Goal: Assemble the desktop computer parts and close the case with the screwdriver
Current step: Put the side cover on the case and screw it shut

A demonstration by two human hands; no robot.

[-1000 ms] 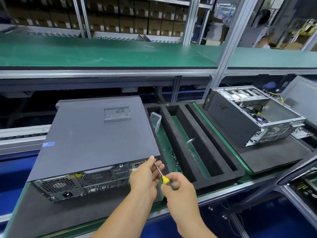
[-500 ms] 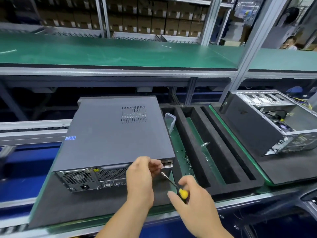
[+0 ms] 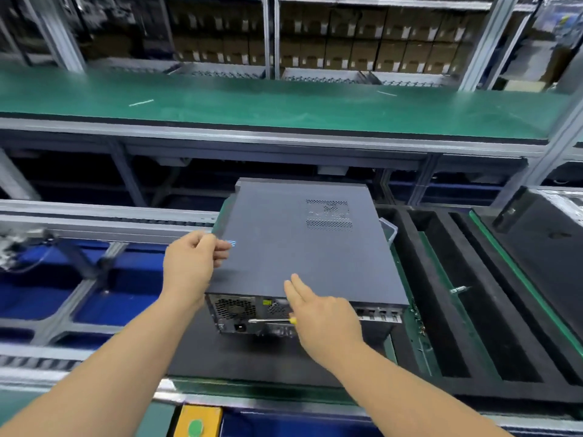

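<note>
Our left hand [image 3: 189, 266] grips the left edge of the computer case [image 3: 303, 247], its fingers curled and pinched on the lid's rim near a small blue sticker [image 3: 232, 243]. The case lies flat on a dark foam mat [image 3: 252, 361] on the table, lid on, its rear panel [image 3: 252, 313] facing us. We judge the step in hand to be seating or shifting the closed case, so this grip should keep the pinch firm but low on the rim, pulling evenly and not levering the thin lid upward

Right of that grip, our right hand [image 3: 325, 316] hovers at the near edge of the lid, two fingers stretched forward and the rest folded around the screwdriver [image 3: 273, 321]. This grip is clamped on the yellow handle, the steel shaft pointing left across the rear panel just below the lid's edge. We should keep the tip clear of the fan grille [image 3: 235, 309] and ports, and press the free fingers flat on the lid to steady it

Further right of this grip lie the black foam trays [image 3: 441, 310], and a second case [image 3: 549, 234] at the far edge, well apart
</note>
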